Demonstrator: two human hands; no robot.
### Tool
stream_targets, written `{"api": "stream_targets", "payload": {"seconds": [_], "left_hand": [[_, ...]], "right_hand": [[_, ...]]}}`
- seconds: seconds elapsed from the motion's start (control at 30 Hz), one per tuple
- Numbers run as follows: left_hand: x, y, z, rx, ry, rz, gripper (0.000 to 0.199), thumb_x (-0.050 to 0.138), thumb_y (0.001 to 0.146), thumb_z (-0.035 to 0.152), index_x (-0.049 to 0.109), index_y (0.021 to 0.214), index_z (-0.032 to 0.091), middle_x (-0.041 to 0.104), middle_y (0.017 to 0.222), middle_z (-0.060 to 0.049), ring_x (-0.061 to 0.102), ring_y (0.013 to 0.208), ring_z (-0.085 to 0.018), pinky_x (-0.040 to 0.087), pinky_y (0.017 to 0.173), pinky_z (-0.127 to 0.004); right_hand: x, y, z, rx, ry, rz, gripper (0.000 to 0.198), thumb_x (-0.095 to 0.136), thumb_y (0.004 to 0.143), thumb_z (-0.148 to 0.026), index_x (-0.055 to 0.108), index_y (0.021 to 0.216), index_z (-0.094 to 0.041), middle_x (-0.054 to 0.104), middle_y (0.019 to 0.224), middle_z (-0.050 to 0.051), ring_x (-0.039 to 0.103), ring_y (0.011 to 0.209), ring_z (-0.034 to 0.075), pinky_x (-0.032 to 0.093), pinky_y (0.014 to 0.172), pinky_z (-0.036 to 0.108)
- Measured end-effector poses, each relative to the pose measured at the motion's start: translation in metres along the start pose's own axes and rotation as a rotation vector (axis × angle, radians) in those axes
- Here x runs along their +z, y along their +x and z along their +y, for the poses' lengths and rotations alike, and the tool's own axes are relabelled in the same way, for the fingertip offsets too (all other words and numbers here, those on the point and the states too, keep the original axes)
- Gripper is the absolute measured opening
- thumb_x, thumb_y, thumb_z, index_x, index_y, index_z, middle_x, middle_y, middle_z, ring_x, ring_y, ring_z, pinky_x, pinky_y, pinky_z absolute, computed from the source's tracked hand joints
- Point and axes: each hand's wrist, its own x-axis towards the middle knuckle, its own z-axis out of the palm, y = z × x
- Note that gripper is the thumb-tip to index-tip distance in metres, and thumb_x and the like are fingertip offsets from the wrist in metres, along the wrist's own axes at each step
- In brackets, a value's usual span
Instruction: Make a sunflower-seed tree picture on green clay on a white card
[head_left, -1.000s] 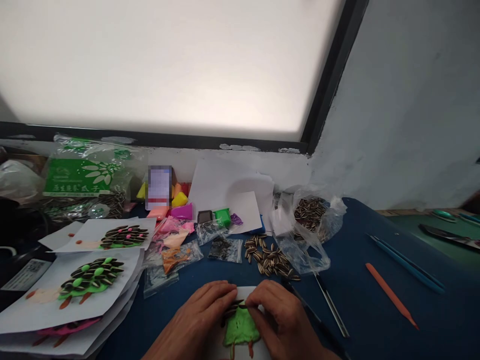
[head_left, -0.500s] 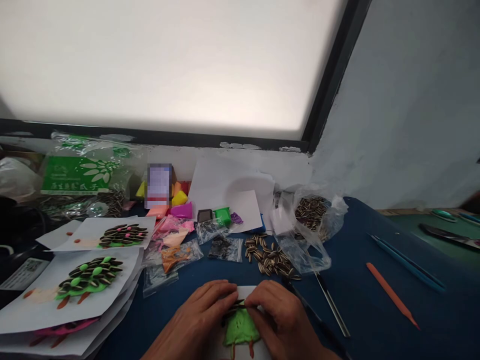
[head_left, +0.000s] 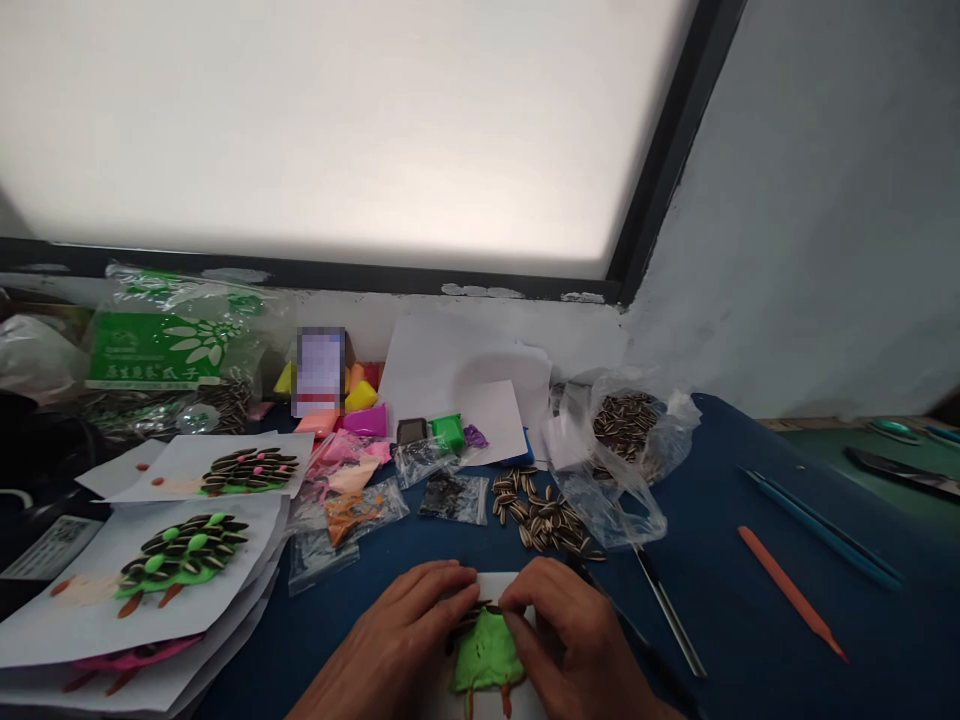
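**Green clay piece between two hands, with surrounding materials**

Clock directions are taken from the green clay, which lies on a white sheet at the near edge of the blue table. Two brown clay legs project from its lower edge, and dark seeds lie along its upper edge. The left hand rests at ten o'clock, fingers over the sheet; whether it grips anything cannot be told. The right hand, at three o'clock, brings thumb and forefinger close together at the clay's upper right; whether a seed is pinched there cannot be told. The hands stand apart, hiding the sheet's sides. At one o'clock lies a loose seed pile; just beyond it, a clear bag of seeds overlaps the far end of a silver pen. A dark rod is partly masked by the right hand. Toward three o'clock, well apart, lie an orange stick and blue tweezers. At nine o'clock is a paper stack bearing a finished-looking seed figure. Between ten and eleven, clay packets crowd the table; at ten, farther off, stands a green seed bag.
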Motion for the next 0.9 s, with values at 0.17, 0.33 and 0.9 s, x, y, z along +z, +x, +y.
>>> {"api": "stream_targets", "payload": {"seconds": [0.17, 0.33, 0.9], "left_hand": [[-0.0003, -0.0006, -0.0010, 0.005, -0.004, 0.004, 0.064, 0.075, 0.079, 0.040, 0.051, 0.136, 0.025, 0.060, 0.137, -0.011, 0.054, 0.128, -0.031, 0.048, 0.106, -0.042], [-0.0031, -0.0005, 0.0035, -0.001, -0.033, 0.019, 0.059, 0.069, 0.084, 0.040, 0.049, 0.138, 0.028, 0.061, 0.136, -0.009, 0.054, 0.128, -0.030, 0.047, 0.107, -0.042], [-0.0034, -0.0011, 0.0039, -0.008, -0.014, 0.013, 0.062, 0.075, 0.080, 0.043, 0.051, 0.136, 0.027, 0.060, 0.137, -0.009, 0.055, 0.128, -0.030, 0.047, 0.108, -0.041]], "right_hand": [[0.0015, -0.0012, 0.0012, 0.007, 0.000, -0.028, 0.016, 0.046, 0.090, -0.009, 0.055, 0.082, -0.019, 0.059, 0.073, 0.003, 0.055, 0.066, 0.016, 0.040, 0.058, 0.025], [0.0034, -0.0030, 0.0035, 0.005, 0.013, -0.055, 0.016, 0.046, 0.090, -0.009, 0.056, 0.084, -0.020, 0.060, 0.075, 0.004, 0.057, 0.069, 0.017, 0.041, 0.060, 0.026], [0.0040, -0.0003, 0.0029, -0.040, 0.038, -0.092, 0.016, 0.048, 0.092, -0.009, 0.056, 0.084, -0.020, 0.062, 0.075, 0.002, 0.057, 0.070, 0.016, 0.041, 0.062, 0.025]]}}
